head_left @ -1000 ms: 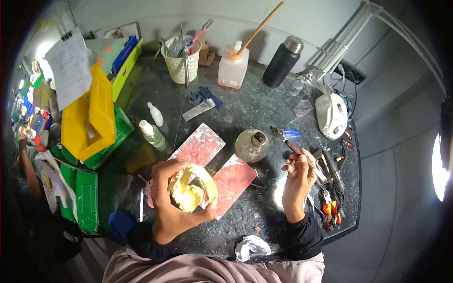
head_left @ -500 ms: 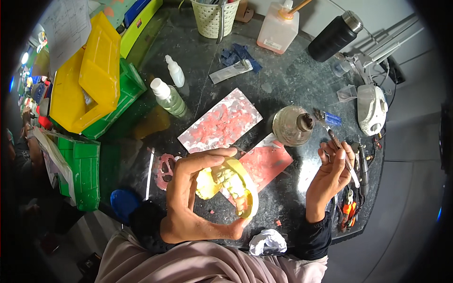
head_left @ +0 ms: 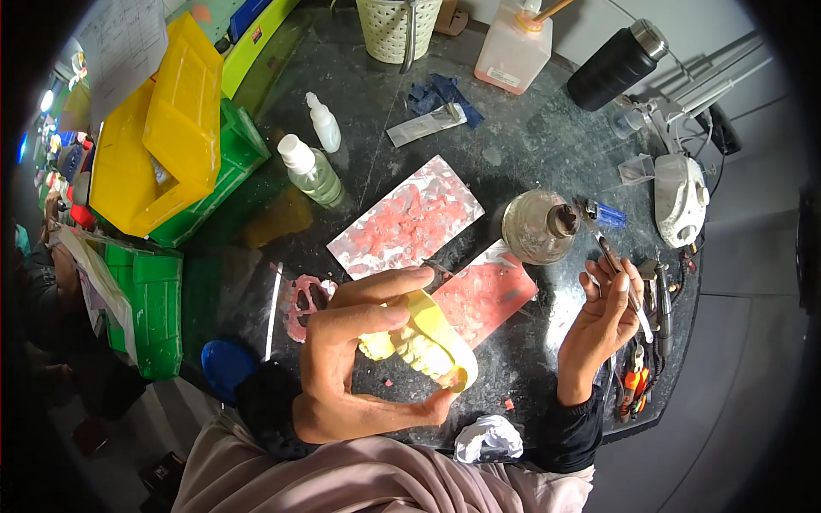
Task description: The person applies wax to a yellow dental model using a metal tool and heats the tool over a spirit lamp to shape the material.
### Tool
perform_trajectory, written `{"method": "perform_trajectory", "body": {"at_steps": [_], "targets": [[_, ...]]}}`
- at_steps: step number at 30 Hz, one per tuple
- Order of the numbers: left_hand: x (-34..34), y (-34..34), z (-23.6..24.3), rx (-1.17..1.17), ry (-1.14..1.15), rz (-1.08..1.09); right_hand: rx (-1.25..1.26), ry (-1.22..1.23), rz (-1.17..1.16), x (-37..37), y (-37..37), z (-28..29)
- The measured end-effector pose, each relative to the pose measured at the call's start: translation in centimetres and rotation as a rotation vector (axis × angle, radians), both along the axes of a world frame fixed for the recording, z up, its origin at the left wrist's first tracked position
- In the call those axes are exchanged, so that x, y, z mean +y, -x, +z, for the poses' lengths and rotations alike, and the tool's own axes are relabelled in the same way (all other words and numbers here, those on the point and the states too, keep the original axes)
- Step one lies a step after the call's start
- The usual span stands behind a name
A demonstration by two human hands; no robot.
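My left hand (head_left: 346, 363) grips a yellow plaster dental model (head_left: 432, 333) between thumb and fingers, its row of teeth turned partly toward me. In my right hand (head_left: 594, 333) is a wax knife (head_left: 611, 255) with a brown handle. The knife's far end points at the dark wick of a glass spirit burner (head_left: 528, 232); whether a flame burns there I cannot make out. Beneath and beyond the model lie two slabs smeared with pink wax, a nearer one (head_left: 492, 295) and a farther one (head_left: 406, 218). A white plaster model (head_left: 487, 439) rests at the table's front edge.
Yellow bins (head_left: 180, 111) and green bins (head_left: 154, 299) stand at the left. Two small bottles (head_left: 312, 175) sit beside them. At the back are a white basket (head_left: 389, 30), a pink-liquid bottle (head_left: 516, 47) and a black flask (head_left: 616, 64). Pliers (head_left: 634, 385) and cables lie right.
My left hand has tilted the yellow dental model, so its teeth face differently and more of its base shows. My right hand keeps the wax knife by the burner, and the whole view has shifted slightly.
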State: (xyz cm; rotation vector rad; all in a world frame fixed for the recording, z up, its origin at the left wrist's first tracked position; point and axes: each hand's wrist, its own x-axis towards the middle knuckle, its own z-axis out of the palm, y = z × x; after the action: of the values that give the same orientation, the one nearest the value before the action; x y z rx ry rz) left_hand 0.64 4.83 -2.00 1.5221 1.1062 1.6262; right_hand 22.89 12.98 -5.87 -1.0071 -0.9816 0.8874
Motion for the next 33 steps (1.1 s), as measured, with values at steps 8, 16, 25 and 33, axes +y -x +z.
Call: {"method": "perform_trajectory", "body": {"at_steps": [8,16,25,33], "targets": [[0.16,0.35,-0.21,0.12,-0.058,0.029,-0.005,0.012,-0.007,-0.04,-0.02,-0.08],[0.14,0.27,0.14,-0.006,0.031,-0.011,-0.021,0.003,-0.002,-0.08,0.08,0.15],[0.13,0.43,-0.02,0.013,0.081,-0.024,-0.047,-0.014,-0.007,-0.23,0.04,0.31],[0.17,0.31,-0.17,0.027,0.099,-0.017,-0.056,-0.026,-0.014,-0.24,-0.24,0.12]]}}
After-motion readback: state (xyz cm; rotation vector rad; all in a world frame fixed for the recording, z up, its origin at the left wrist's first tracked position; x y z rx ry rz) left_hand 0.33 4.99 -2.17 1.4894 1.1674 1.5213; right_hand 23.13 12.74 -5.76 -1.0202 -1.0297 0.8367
